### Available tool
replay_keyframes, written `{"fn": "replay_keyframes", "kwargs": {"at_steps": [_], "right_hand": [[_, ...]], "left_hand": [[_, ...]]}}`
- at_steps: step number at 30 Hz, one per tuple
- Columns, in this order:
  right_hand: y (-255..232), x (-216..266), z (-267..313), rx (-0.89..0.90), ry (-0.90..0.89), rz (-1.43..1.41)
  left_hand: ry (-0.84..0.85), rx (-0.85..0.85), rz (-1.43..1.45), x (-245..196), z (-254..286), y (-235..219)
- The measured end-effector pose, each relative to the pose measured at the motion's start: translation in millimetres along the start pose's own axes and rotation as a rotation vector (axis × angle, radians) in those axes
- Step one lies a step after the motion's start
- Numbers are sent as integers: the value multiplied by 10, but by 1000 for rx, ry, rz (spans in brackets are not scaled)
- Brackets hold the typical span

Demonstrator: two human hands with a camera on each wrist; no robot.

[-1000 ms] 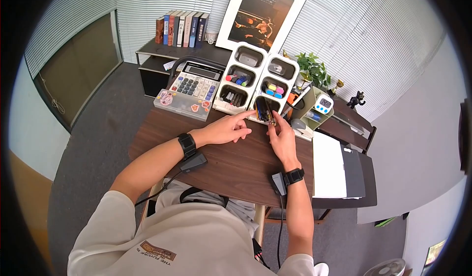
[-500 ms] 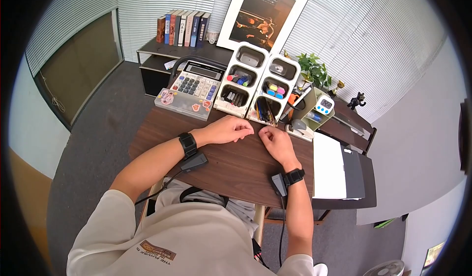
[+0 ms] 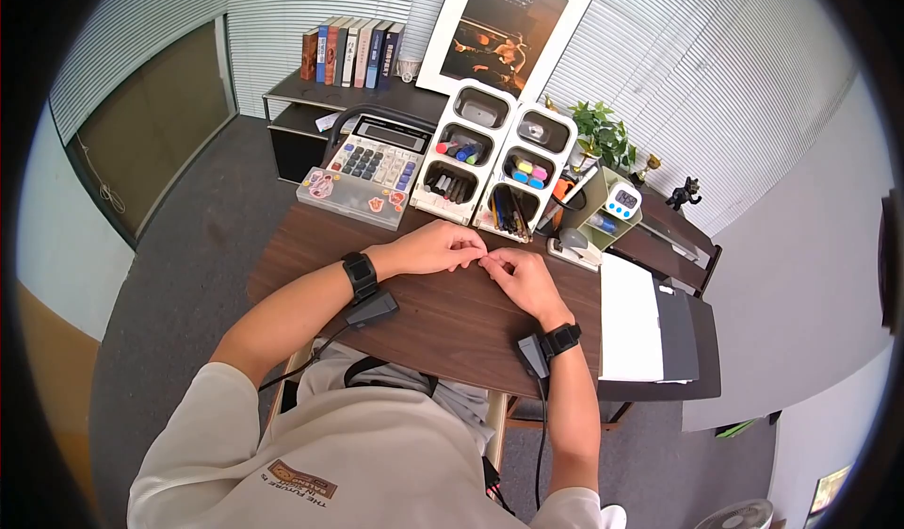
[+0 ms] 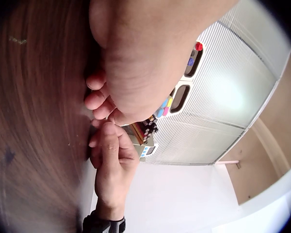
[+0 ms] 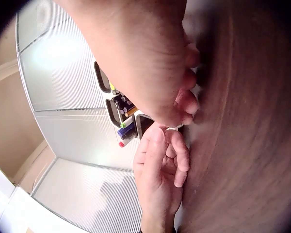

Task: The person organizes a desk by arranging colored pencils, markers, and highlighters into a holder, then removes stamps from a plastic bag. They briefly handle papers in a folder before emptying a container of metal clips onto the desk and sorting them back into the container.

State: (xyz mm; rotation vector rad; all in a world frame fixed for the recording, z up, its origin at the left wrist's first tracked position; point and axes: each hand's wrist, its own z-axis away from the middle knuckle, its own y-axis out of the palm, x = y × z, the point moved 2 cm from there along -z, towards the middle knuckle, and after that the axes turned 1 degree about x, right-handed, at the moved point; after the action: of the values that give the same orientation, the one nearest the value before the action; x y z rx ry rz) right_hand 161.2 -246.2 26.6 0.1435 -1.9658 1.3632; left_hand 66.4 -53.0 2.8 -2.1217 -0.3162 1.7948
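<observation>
Over the brown desk [image 3: 443, 317], my left hand [image 3: 443, 248] and right hand [image 3: 527, 282] meet at the fingertips, fingers loosely curled, and no object shows between them. In the left wrist view, the right hand [image 4: 114, 167] has its thumb against the left fingertips. Just beyond the hands stands a white two-column desk organizer [image 3: 478, 211]. Its front right compartment, nearest my right hand, holds a bundle of pens and pencils [image 3: 509, 213]. Dark markers [image 3: 447, 188] lie in the front left one. Bright highlighters [image 3: 528, 172] and coloured markers [image 3: 459, 153] fill the middle compartments.
Left of the organizer are a large calculator [image 3: 377, 164] and a stickered clear case [image 3: 353, 199]. To the right stand a green holder with a timer [image 3: 621, 201], white paper [image 3: 626, 322] and a dark folder [image 3: 676, 331]. Books [image 3: 353, 55] and a framed poster [image 3: 499, 34] are behind.
My right hand let go of the pens in the front right compartment, drew back toward me and moved left to meet the left hand. The left hand's extended finger pulled back from the organizer and curled in.
</observation>
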Motion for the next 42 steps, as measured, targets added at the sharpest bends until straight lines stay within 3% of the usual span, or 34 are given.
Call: {"fn": "replay_keyframes", "kwargs": {"at_steps": [42], "right_hand": [[4,32,0,-10,-11,26]], "left_hand": [[24,9,-68,34,-10,-11]]}}
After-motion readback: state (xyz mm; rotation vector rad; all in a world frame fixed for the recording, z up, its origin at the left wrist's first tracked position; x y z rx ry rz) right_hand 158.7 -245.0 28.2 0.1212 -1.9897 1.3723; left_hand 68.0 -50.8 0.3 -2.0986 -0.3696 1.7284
